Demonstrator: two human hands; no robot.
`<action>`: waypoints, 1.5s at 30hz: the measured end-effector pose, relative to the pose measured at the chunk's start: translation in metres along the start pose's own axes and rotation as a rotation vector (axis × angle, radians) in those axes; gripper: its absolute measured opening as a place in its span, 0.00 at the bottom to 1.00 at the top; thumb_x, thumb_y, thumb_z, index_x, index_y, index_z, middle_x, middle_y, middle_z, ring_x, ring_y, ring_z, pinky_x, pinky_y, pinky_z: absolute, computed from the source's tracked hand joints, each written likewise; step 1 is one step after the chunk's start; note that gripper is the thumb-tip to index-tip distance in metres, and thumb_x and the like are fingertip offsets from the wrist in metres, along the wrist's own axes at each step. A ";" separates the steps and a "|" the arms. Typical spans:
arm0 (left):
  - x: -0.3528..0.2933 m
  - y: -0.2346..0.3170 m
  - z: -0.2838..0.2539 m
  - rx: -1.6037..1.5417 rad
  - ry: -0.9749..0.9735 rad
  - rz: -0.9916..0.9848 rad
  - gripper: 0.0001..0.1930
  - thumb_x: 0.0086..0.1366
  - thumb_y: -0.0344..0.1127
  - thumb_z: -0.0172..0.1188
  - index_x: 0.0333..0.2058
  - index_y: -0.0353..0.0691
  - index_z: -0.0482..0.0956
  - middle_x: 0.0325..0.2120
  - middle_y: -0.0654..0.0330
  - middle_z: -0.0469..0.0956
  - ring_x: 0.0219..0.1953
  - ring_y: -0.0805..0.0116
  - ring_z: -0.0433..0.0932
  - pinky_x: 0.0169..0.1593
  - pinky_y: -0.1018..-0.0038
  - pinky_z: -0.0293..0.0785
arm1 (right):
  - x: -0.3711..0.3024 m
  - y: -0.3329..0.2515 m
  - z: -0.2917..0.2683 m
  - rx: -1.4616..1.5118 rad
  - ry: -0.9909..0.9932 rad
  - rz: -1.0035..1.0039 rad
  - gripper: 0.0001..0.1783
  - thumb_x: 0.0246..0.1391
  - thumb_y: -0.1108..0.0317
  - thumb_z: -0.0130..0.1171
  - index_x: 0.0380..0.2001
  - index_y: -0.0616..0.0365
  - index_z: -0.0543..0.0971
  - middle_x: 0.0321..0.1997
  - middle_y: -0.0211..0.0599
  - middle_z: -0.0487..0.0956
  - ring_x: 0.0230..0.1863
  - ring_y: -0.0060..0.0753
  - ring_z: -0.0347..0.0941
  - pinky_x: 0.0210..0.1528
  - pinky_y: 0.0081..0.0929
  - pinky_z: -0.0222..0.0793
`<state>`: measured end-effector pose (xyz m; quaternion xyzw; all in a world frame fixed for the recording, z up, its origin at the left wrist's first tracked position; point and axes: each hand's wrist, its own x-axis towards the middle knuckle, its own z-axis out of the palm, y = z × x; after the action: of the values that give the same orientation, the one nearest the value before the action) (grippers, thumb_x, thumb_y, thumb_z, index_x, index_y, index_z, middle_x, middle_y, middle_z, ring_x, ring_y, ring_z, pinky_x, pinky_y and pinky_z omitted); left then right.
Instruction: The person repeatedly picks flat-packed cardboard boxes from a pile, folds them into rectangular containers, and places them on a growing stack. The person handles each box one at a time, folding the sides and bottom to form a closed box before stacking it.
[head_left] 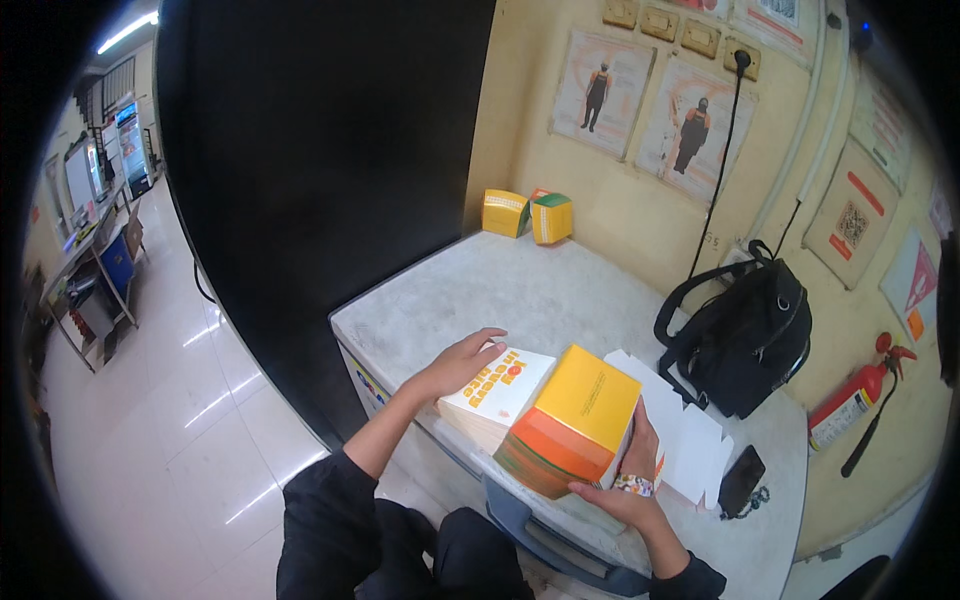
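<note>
Side by side on the near edge of the white worktop (pixel 420 285) lie two stacks of flat cardboard pieces. The left stack (pixel 497 385) is white on top with orange and yellow print. The right stack (pixel 580 400) is taller, with a yellow top and an orange and green front side. My left hand (pixel 465 362) rests on the far left corner of the white stack, its fingers stretched out. Around the right side and lower front corner of the yellow stack, my right hand (pixel 630 480) is closed, thumb at the front. Some of its fingers are hidden behind the stack.
White unfolded card sheets (pixel 690 445) lie right of the stacks, near a black phone (pixel 742 482) and a beaded string (pixel 745 503). A black backpack (pixel 740 335) leans by the wall. Small yellow boxes (pixel 552 218) stand in the far corner. A red fire extinguisher (pixel 850 400) is at right.
</note>
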<state>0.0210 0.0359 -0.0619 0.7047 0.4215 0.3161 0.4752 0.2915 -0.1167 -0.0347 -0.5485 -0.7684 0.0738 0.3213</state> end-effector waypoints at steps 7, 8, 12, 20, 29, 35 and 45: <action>0.084 0.047 -0.082 0.618 0.029 0.062 0.40 0.61 0.57 0.50 0.62 0.37 0.51 0.59 0.41 0.55 0.61 0.49 0.57 0.62 0.61 0.55 | -0.003 0.006 -0.003 -0.042 -0.052 0.021 0.70 0.23 0.39 0.70 0.61 0.70 0.44 0.59 0.57 0.56 0.58 0.55 0.51 0.61 0.48 0.45; 0.110 0.055 -0.092 0.765 0.072 0.109 0.41 0.60 0.58 0.52 0.62 0.36 0.50 0.60 0.41 0.53 0.62 0.48 0.56 0.62 0.59 0.54 | -0.002 0.008 -0.003 -0.035 -0.051 0.029 0.70 0.24 0.39 0.70 0.61 0.69 0.44 0.59 0.57 0.56 0.58 0.55 0.52 0.62 0.48 0.45; 0.218 0.067 -0.110 1.017 0.251 0.075 0.43 0.57 0.51 0.57 0.63 0.37 0.45 0.63 0.45 0.49 0.66 0.51 0.47 0.63 0.51 0.50 | 0.006 0.016 -0.004 -0.003 -0.054 0.095 0.69 0.25 0.39 0.70 0.62 0.69 0.44 0.59 0.57 0.56 0.59 0.54 0.52 0.62 0.48 0.45; 0.324 -0.015 -0.106 1.126 0.298 0.035 0.50 0.53 0.46 0.62 0.64 0.38 0.37 0.66 0.54 0.38 0.68 0.55 0.36 0.66 0.50 0.37 | 0.014 0.031 0.011 0.045 -0.072 0.204 0.68 0.26 0.39 0.68 0.62 0.67 0.44 0.60 0.57 0.56 0.59 0.54 0.53 0.62 0.48 0.46; 0.325 -0.037 -0.109 1.092 0.345 0.003 0.50 0.45 0.50 0.66 0.63 0.39 0.48 0.59 0.50 0.57 0.64 0.54 0.49 0.65 0.49 0.42 | 0.019 0.036 0.021 0.077 -0.079 0.253 0.66 0.29 0.38 0.67 0.63 0.65 0.45 0.61 0.56 0.56 0.60 0.53 0.53 0.63 0.48 0.47; 0.327 -0.047 -0.104 1.418 0.478 0.169 0.26 0.49 0.47 0.64 0.46 0.42 0.75 0.48 0.47 0.69 0.56 0.54 0.63 0.57 0.52 0.58 | 0.018 0.037 0.023 0.082 -0.080 0.264 0.65 0.30 0.38 0.66 0.63 0.64 0.45 0.61 0.56 0.56 0.61 0.52 0.54 0.63 0.47 0.47; 0.179 0.088 -0.067 0.046 0.109 0.726 0.10 0.62 0.28 0.56 0.42 0.34 0.72 0.40 0.61 0.75 0.45 0.73 0.73 0.52 0.75 0.66 | 0.006 0.045 0.017 0.118 -0.027 0.231 0.63 0.32 0.38 0.65 0.63 0.62 0.45 0.62 0.56 0.56 0.62 0.52 0.55 0.64 0.47 0.48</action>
<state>0.0697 0.2065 0.0522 0.8010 0.1757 0.4915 0.2930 0.3163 -0.0899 -0.0667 -0.6126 -0.6987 0.1628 0.3318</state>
